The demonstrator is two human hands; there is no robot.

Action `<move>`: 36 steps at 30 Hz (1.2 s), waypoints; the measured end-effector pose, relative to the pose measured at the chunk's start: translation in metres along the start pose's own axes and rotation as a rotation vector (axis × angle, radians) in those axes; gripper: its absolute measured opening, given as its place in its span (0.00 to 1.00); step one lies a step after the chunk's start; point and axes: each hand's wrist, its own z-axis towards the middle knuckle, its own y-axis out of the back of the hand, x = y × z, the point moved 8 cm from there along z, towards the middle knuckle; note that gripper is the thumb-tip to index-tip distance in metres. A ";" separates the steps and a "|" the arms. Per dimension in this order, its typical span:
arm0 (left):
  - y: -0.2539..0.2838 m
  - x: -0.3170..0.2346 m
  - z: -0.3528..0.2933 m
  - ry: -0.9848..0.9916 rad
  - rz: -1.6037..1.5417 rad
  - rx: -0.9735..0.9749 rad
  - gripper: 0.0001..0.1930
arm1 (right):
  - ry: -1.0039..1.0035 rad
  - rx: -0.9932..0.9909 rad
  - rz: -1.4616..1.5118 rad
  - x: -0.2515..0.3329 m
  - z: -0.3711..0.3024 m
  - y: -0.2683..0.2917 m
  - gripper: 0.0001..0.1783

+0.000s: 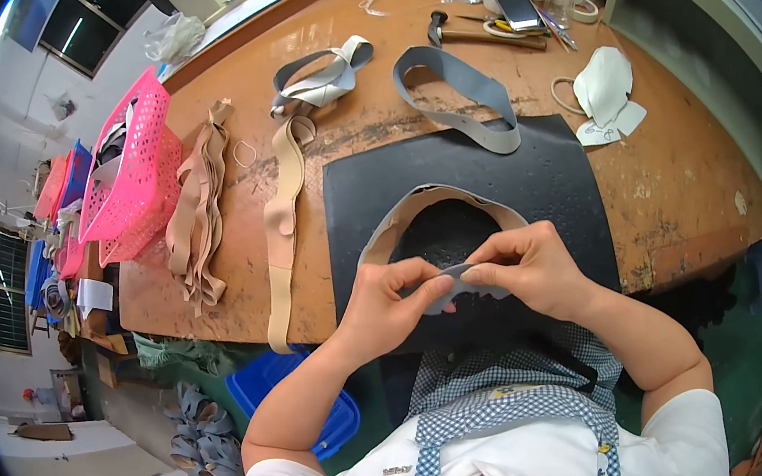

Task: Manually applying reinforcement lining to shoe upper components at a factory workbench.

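My left hand (389, 301) and my right hand (539, 269) are close together above the near part of a black mat (357, 202). Thumbs and fingers of both pinch a grey strip (404, 208) with a beige inner face. Its pinched part shows grey between the hands, and the rest curves away from me in a loop over the mat. Fingers cover part of the pinched stretch, so I cannot tell whether two ends meet there. Farther off, another grey band (498, 140) forms a loop partly on the mat's far edge.
Left of the mat lie a long beige strip (286, 207), a bundle of beige strips (199, 206) and folded grey-white bands (324, 79). A pink basket (127, 174) stands at the table's left edge. Behind are a hammer (491, 38), a phone (514, 5) and white cut pieces (603, 80).
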 end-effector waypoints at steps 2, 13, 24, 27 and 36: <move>-0.001 -0.006 -0.004 -0.132 0.048 0.013 0.08 | 0.124 0.018 -0.222 0.013 -0.006 -0.001 0.08; 0.058 0.022 0.026 0.027 0.752 -0.294 0.31 | 0.604 -0.146 -1.037 0.032 0.077 0.001 0.29; 0.028 0.003 0.009 -0.454 0.871 -0.585 0.15 | 0.604 0.039 -0.923 0.029 0.107 -0.037 0.12; 0.037 0.013 0.015 -0.393 0.749 -0.588 0.12 | 0.723 -0.015 -0.994 0.028 0.101 -0.037 0.12; 0.052 0.022 0.026 -0.415 0.604 -0.581 0.11 | 0.860 -0.010 -1.164 0.026 0.103 -0.046 0.08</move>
